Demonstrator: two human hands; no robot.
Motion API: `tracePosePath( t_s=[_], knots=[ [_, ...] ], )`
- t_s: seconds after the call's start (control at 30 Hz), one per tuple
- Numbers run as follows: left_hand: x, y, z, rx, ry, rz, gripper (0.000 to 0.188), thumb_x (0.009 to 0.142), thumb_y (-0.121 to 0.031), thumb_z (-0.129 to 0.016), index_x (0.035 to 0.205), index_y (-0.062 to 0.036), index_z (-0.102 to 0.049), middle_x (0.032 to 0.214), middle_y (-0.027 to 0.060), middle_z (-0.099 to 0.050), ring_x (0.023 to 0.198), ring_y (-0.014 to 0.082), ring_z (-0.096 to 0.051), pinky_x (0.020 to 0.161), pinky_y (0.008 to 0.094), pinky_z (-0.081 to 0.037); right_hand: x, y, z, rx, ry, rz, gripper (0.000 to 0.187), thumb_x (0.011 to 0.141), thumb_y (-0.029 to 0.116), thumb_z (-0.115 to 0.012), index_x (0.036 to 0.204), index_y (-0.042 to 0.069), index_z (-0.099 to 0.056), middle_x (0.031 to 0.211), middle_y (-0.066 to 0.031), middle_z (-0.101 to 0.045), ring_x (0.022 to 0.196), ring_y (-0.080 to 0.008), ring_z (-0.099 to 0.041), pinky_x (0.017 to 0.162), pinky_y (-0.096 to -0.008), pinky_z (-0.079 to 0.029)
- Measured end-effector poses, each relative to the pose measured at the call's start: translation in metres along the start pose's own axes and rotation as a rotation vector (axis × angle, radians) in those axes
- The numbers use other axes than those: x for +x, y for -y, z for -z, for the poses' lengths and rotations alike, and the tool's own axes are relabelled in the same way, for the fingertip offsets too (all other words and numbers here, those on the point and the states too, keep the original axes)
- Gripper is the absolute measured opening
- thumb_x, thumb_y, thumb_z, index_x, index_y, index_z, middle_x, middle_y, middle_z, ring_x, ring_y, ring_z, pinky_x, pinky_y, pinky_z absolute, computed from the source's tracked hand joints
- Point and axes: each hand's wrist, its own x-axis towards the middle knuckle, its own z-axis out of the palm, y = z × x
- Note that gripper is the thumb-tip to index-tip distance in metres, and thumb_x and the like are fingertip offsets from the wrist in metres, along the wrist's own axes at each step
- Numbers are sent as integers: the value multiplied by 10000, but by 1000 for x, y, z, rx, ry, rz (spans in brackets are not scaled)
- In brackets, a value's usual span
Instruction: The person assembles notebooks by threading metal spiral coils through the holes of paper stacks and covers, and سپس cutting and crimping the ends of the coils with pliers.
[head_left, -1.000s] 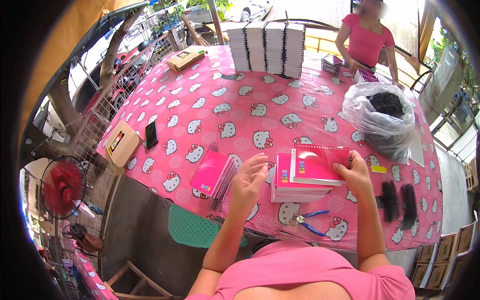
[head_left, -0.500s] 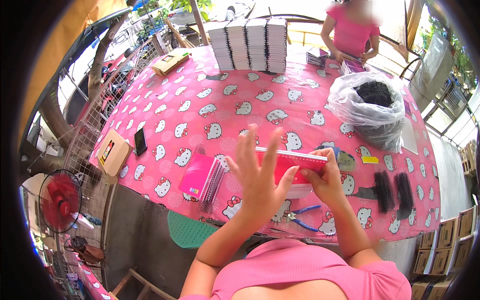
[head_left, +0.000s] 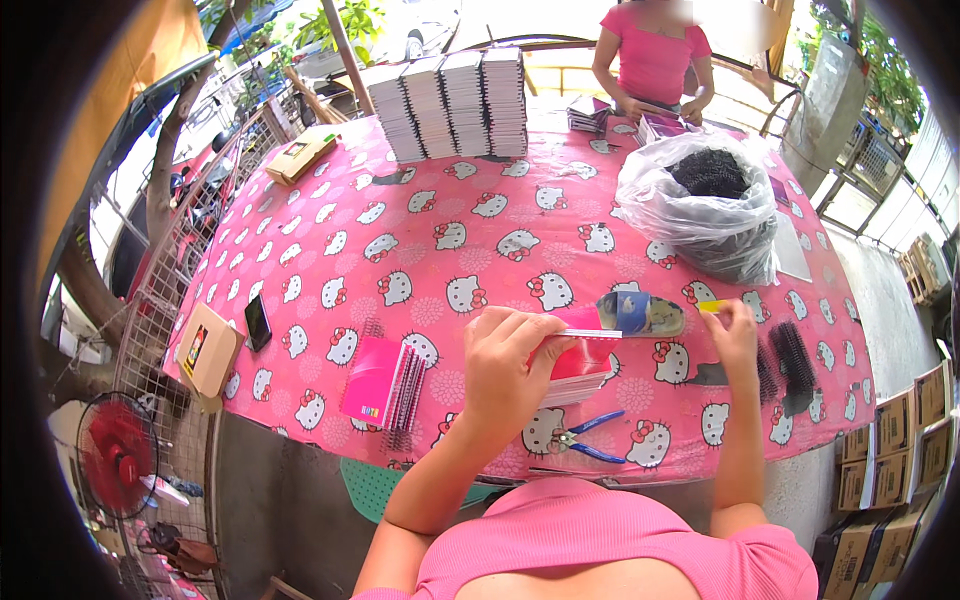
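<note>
My left hand (head_left: 510,365) is closed on the edge of a red-covered notebook (head_left: 583,362) whose white page edge is turned up. Under it lies a stack of white pages (head_left: 577,389), partly hidden. My right hand (head_left: 735,335) is at the small yellow strip (head_left: 711,306), thumb and fingertips closed on its near side. Just left of that hand, a worn blue and beige pad-like object (head_left: 645,314) lies on the table. Pliers with blue handles (head_left: 590,437) rest in front of me. Bundles of black binding coils (head_left: 794,358) lie right of my right hand.
Spiral notebooks with pink covers (head_left: 378,382) lie at left, near a phone (head_left: 258,322) and a cardboard box (head_left: 208,352). Tall notebook stacks (head_left: 447,108) stand at the back. A plastic bag of black coils (head_left: 700,215) sits at right. A co-worker (head_left: 655,60) handles notebooks across the table.
My right hand has let go of the red notebook and moved right to the yellow strip. My left hand, open and raised before, has closed on the notebook. The whole view has shifted slightly.
</note>
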Motion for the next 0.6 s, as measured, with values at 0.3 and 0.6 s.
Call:
tracePosePath(
  t_s=[0.3,0.6],
  knots=[
    [-1,4,-1,-14,24,-27,222,707,-101,-785,921,-73,-734,849,41,-690,790,207,-562,716,328,-456,-42,-122,-11,-400,162,-174,186,820,149,-654,846,-9,-560,880,-202,-587,875,-385,-595,758,-458,-494],
    [-1,2,-6,-25,-20,-8,249,654,-136,-837,872,-66,-738,843,42,-681,838,205,-549,722,335,-461,-24,114,57,534,302,156,280,780,-6,-676,1052,56,-695,915,-117,-635,779,-214,-632,678,-286,-493]
  ],
)
